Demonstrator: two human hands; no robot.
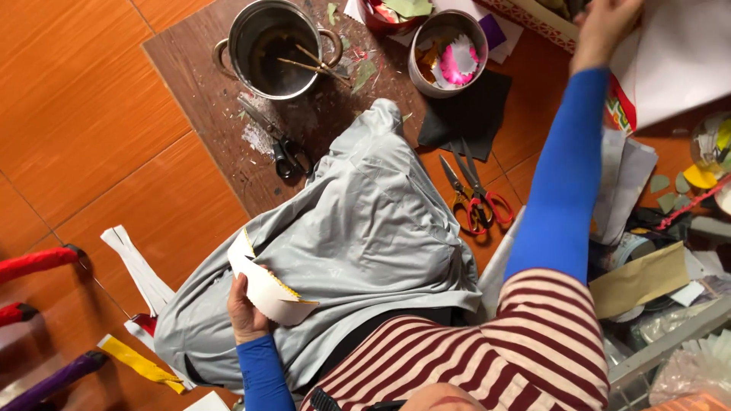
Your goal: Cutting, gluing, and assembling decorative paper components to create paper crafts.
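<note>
Seated on orange tiled floor (84, 114), grey-trousered knee (358, 228) raised as central landmark.

Left hand (245, 308): low against near-left side of knee, fingers closed in a pinch on curled white paper strip (266, 293) with yellow zigzag edge. Strip held just clear of knee fabric, curl upward, probably so trim stays uncreased and in view.

Right hand (601, 27): extended far beyond knee, up and to right, blue sleeve (563, 183) fully stretched. Touching large white sheet (678, 53) at its edge; whether fingers are spread or pinching cannot be told, only back of hand visible.

Beyond knee: dark board (205, 91) on floor, carrying steel pot (274, 49) with sticks inside, black-handled scissors (282, 148) and paper scraps. Board likely serves as work surface protecting tiles.

Beyond knee, toward right: round tin (449, 53) holding pink-and-white paper flower, on black sheet (468, 114). Just right of knee: red-handled scissors (483, 198) and yellow-handled scissors (457, 198), lying crossed, within reach.

Left of knee: white strips (137, 266) and yellow strip (141, 364) on floor.
</note>
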